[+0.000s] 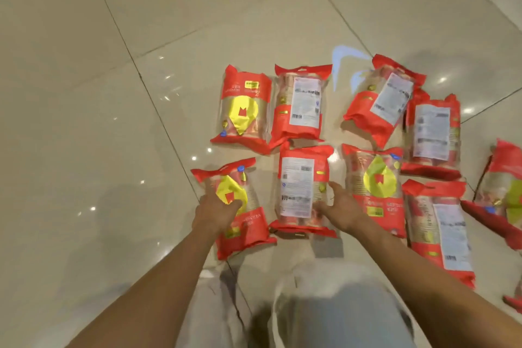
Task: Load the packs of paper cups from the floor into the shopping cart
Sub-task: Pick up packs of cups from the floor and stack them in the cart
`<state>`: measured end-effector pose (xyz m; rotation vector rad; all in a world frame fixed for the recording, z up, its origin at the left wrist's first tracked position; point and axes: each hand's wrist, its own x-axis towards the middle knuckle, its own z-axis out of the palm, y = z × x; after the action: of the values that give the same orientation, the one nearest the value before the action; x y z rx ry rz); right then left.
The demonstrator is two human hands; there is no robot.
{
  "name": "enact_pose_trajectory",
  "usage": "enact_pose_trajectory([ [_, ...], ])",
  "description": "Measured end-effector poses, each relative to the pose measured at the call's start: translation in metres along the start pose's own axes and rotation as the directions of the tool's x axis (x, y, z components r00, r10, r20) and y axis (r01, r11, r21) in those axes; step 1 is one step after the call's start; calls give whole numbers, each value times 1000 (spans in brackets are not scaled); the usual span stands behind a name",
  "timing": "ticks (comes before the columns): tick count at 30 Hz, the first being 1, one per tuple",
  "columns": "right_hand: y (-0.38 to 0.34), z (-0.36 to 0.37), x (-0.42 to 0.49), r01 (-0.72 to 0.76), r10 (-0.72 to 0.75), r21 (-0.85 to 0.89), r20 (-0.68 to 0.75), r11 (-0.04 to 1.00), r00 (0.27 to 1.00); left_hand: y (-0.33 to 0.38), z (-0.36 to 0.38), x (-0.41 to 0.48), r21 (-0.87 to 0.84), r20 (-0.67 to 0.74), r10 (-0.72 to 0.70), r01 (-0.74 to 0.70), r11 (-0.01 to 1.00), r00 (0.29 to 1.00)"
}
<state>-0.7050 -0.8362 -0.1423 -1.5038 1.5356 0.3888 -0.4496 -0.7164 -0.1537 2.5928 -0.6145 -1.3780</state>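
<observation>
Several red packs of paper cups lie flat on the tiled floor in rough rows. My left hand point(216, 207) reaches down over the nearest left pack point(248, 223), which shows a yellow drop logo; the fingers are spread and touch or hover over its top. My right hand point(340, 206) is spread open at the right edge of the middle pack point(299, 186), which lies label side up. Neither hand grips a pack. More packs lie behind point(243, 107), point(303, 102) and to the right point(378, 183), point(440, 229). No shopping cart is in view.
Glossy beige floor tiles point(99, 121) spread to the left and behind the packs. My legs in light trousers point(324, 305) stand just before the front row. Further packs run off the right edge point(505, 195).
</observation>
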Motion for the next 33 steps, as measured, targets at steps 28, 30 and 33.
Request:
enact_pose_trajectory([
  [28,-261,-262,-385,419,-336,429,-259,800,906,100,-369,-387,-694,-359,52,-303,653,932],
  [30,-293,-285,-450,495,-427,400,-250,772,869,97,-415,-453,-681,-417,55,-352,642,907],
  [33,-326,-301,-523,587,-535,383,-244,713,809,89,-457,-540,-689,-494,27,-410,597,869],
])
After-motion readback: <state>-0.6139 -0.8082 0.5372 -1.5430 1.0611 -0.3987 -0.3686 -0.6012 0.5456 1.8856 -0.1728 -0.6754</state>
